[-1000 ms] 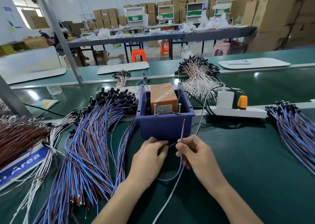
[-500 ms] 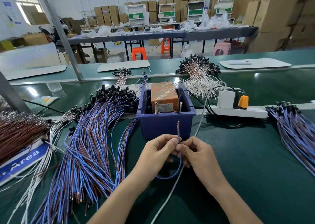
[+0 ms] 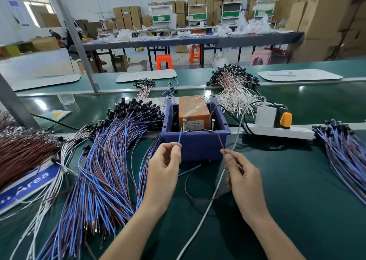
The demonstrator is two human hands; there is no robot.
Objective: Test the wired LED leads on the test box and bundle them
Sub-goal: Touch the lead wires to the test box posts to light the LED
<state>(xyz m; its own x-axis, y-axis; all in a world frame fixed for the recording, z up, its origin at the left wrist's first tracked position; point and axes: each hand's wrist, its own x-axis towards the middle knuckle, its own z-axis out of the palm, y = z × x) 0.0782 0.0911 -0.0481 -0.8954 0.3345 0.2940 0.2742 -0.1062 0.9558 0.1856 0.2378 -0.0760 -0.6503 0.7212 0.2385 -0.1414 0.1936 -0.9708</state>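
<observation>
A blue plastic bin [image 3: 195,145] stands on the green belt and holds the orange test box [image 3: 193,112], with two upright screws at its front edge. My left hand [image 3: 164,166] pinches a blue wire [image 3: 179,138], its tip close to the left screw [image 3: 184,125]. My right hand [image 3: 240,172] pinches a brown wire [image 3: 221,142] that points toward the right screw [image 3: 213,124] without touching it. Both wires loop down onto the belt between my hands. The lead's LED end is not visible.
A big heap of blue and brown leads [image 3: 103,160] lies to the left, another pile [image 3: 344,151] to the right, and white leads [image 3: 231,93] behind the bin. A white power strip [image 3: 277,130] with plugs sits right of the bin; its white cable [image 3: 208,202] crosses between my hands.
My hands have moved apart, splitting the two wires that were held together. The blue tip has risen toward the left screw and the brown tip toward the right screw.
</observation>
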